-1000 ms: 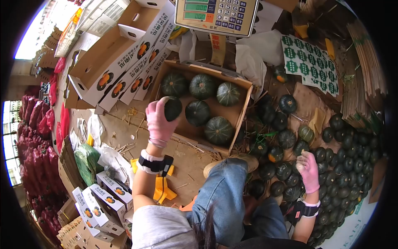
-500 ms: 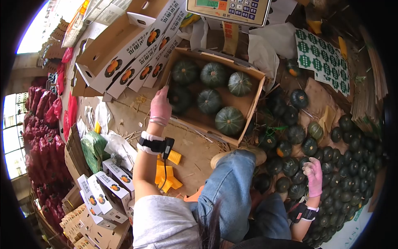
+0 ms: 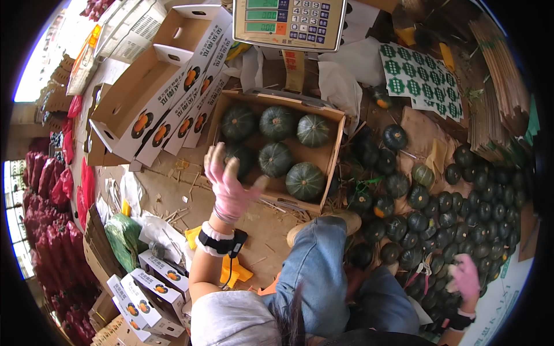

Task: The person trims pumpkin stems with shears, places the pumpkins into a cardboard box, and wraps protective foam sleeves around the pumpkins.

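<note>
My left hand, in a pink glove with pale fingertips, is open with spread fingers at the near left edge of a cardboard box. Several dark green pumpkins sit in the box; the one nearest this hand is partly hidden by the fingers. A striped pumpkin fills the near right corner. At the right, my right hand, also pink-gloved, is open above a heap of small green pumpkins, holding nothing visible. Red-handled clippers lie on the heap beside it.
A digital scale stands beyond the box. Printed cartons lean to its left, and more cartons lie lower left. A sticker sheet is at the upper right. Yellow pieces lie near my bent knee.
My left hand has let go of the box's left edge and spread its fingers, shifting nearer to me. My right hand has moved right and nearer to me over the heap. The view has shifted.
</note>
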Motion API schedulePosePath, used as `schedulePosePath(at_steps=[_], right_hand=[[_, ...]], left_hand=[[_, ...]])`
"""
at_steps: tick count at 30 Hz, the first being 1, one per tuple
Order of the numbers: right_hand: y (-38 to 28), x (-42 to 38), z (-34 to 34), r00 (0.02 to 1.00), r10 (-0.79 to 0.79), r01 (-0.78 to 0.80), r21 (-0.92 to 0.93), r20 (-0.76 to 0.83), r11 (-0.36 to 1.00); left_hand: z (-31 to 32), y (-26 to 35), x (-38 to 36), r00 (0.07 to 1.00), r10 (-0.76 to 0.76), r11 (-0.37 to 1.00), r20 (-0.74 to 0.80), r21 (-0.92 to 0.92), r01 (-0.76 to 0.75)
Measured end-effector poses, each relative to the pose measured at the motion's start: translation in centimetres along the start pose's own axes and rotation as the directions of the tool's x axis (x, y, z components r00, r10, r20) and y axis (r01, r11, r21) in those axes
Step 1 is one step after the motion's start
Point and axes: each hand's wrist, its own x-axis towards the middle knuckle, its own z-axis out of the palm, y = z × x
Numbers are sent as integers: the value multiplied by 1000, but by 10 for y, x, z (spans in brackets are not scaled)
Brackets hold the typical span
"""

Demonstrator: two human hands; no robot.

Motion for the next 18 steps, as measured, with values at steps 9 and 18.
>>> schedulePosePath(at_steps=[9, 18], right_hand=[[-75, -121, -42, 881, -284, 320, 36, -378, 947], [-80, -1, 101, 910, -330, 295, 166, 250, 941]], left_hand=[[14, 33, -13, 922, 189, 929, 336, -366, -57], [32, 42, -45, 697, 148, 989, 702, -110, -99]])
